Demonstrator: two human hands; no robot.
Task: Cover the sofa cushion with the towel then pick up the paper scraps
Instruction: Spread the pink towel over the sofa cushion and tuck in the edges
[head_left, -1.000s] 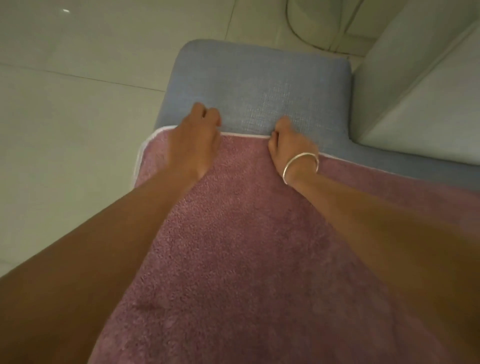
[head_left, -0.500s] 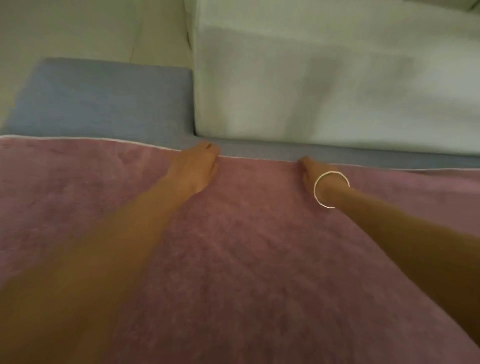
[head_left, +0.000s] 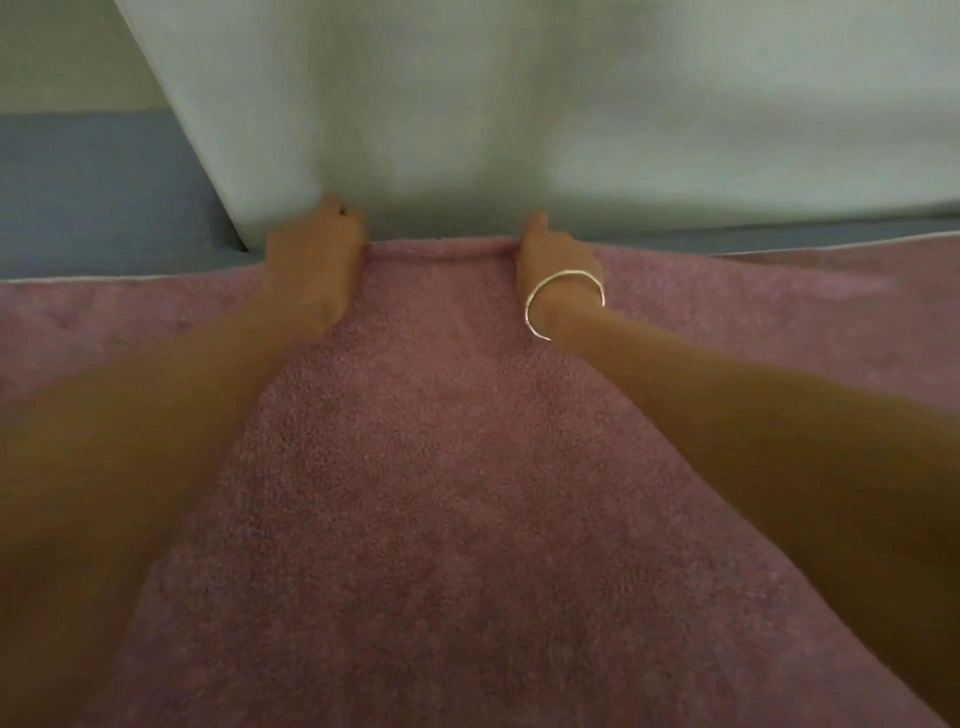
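Pale sofa back (head_left: 519, 104) fills the top of the view, with the blue sofa cushion (head_left: 93, 208) showing as a strip beneath it. Over most of that cushion lies the pink towel (head_left: 441, 467), its far edge bunched against the backrest. Both hands grip that edge, closed on the cloth: left hand (head_left: 317, 260), right hand (head_left: 556, 254). A thin bangle (head_left: 563, 301) circles the right wrist.

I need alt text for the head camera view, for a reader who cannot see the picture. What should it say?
Two bare hands, the left hand and the right hand, press the far edge of a pink towel against the pale sofa back. The towel covers most of the blue sofa cushion. A thin bangle circles the right wrist.
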